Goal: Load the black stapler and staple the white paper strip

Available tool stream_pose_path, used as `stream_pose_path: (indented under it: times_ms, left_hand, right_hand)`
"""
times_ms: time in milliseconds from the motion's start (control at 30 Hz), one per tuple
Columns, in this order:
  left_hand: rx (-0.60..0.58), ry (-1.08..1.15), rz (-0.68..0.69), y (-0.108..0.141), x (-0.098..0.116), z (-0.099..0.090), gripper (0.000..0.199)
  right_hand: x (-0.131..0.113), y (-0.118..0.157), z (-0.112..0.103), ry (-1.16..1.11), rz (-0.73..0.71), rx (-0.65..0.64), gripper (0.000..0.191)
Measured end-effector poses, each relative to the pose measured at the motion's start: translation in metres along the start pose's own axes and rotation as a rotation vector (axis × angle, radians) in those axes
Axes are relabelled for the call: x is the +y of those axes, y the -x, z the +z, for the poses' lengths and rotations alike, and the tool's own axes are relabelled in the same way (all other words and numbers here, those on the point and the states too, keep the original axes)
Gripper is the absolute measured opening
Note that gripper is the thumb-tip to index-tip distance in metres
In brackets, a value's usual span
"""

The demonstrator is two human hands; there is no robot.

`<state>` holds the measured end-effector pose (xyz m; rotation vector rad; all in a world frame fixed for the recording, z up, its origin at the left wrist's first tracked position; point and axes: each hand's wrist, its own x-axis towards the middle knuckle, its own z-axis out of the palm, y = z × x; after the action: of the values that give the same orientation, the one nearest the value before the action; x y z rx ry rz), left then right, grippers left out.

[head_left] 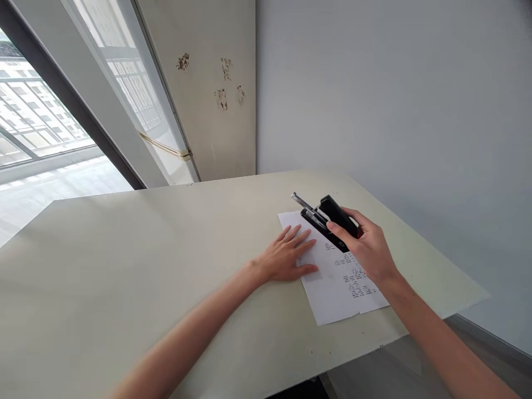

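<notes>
A black stapler (338, 219) is gripped in my right hand (369, 244), held over the upper part of the printed paper sheets (328, 293). Its metal magazine sticks out toward the upper left, away from the base. My left hand (291, 255) lies flat with fingers spread, partly on the left side of the paper and partly on the table. The sheets carry blocks of small black print, and a slight step at their lower edge suggests more than one sheet. My right hand and forearm hide the paper's right side.
The pale table (166, 266) spreads wide to the left, its front edge running below the paper. Behind it stand a grey wall (394, 83) and a cabinet-like white appliance (216, 133) with a gold handle (164, 145). A window (37, 111) is at far left.
</notes>
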<state>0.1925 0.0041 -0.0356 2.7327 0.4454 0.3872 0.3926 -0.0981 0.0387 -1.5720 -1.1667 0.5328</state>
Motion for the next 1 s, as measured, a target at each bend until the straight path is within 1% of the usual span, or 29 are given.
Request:
stream_pose_path:
  times_ms: [67, 100, 133, 167, 200, 233, 267, 333, 400, 500, 600, 667, 700, 800, 833, 900, 1000]
  left_hand:
    - [0.135, 0.061, -0.039, 0.014, -0.004, -0.007, 0.06]
    - [0.227, 0.106, -0.096, 0.026, -0.007, -0.013, 0.052]
    - [0.324, 0.158, -0.177, 0.04, -0.011, -0.021, 0.045]
    - [0.405, 0.225, -0.294, 0.055, -0.015, -0.03, 0.043]
    - [0.492, 0.294, -0.415, 0.071, -0.018, -0.039, 0.045]
    - [0.521, 0.354, -0.495, 0.087, -0.021, -0.049, 0.048]
    - [0.527, 0.407, -0.538, 0.103, -0.023, -0.058, 0.05]
    - [0.485, 0.461, -0.563, 0.131, -0.025, -0.072, 0.049]
    - [0.436, 0.431, -0.57, 0.155, -0.025, -0.081, 0.043]
    - [0.384, 0.299, -0.553, 0.18, -0.021, -0.085, 0.037]
    - [0.348, 0.171, -0.416, 0.191, -0.015, -0.082, 0.035]
    - [0.351, 0.119, -0.34, 0.195, -0.013, -0.081, 0.037]
    - [0.356, 0.1, -0.334, 0.197, -0.014, -0.082, 0.036]
    - [0.355, 0.027, -0.393, 0.208, -0.022, -0.089, 0.039]
    - [0.34, 0.015, -0.409, 0.212, -0.025, -0.092, 0.037]
    - [0.299, 0.044, -0.424, 0.218, -0.031, -0.096, 0.031]
    - [0.261, 0.149, -0.42, 0.219, -0.033, -0.094, 0.032]
  right_hand:
    - [-0.005, 0.004, 0.008, 0.029, -0.02, -0.034, 0.044]
    - [-0.006, 0.006, 0.014, 0.039, -0.038, -0.061, 0.042]
    - [-0.007, 0.008, 0.019, 0.042, -0.058, -0.104, 0.04]
    - [-0.007, 0.01, 0.026, 0.037, -0.08, -0.156, 0.038]
    - [-0.006, 0.011, 0.034, 0.026, -0.103, -0.215, 0.036]
    - [-0.006, 0.012, 0.043, 0.014, -0.128, -0.277, 0.034]
    - [-0.005, 0.013, 0.053, 0.004, -0.155, -0.34, 0.032]
    - [-0.005, 0.014, 0.074, -0.012, -0.217, -0.467, 0.03]
    - [-0.005, 0.016, 0.095, -0.026, -0.275, -0.572, 0.029]
    - [-0.007, 0.019, 0.121, -0.002, -0.345, -0.67, 0.026]
    - [-0.008, 0.024, 0.139, 0.048, -0.405, -0.717, 0.024]
    - [-0.009, 0.027, 0.146, 0.052, -0.43, -0.729, 0.024]
    - [-0.009, 0.028, 0.147, 0.049, -0.434, -0.73, 0.024]
    - [-0.009, 0.028, 0.145, 0.056, -0.43, -0.724, 0.023]
    - [-0.008, 0.028, 0.143, 0.06, -0.428, -0.722, 0.023]
    - [-0.007, 0.027, 0.14, 0.062, -0.424, -0.724, 0.023]
    - [-0.004, 0.027, 0.138, 0.046, -0.422, -0.742, 0.025]
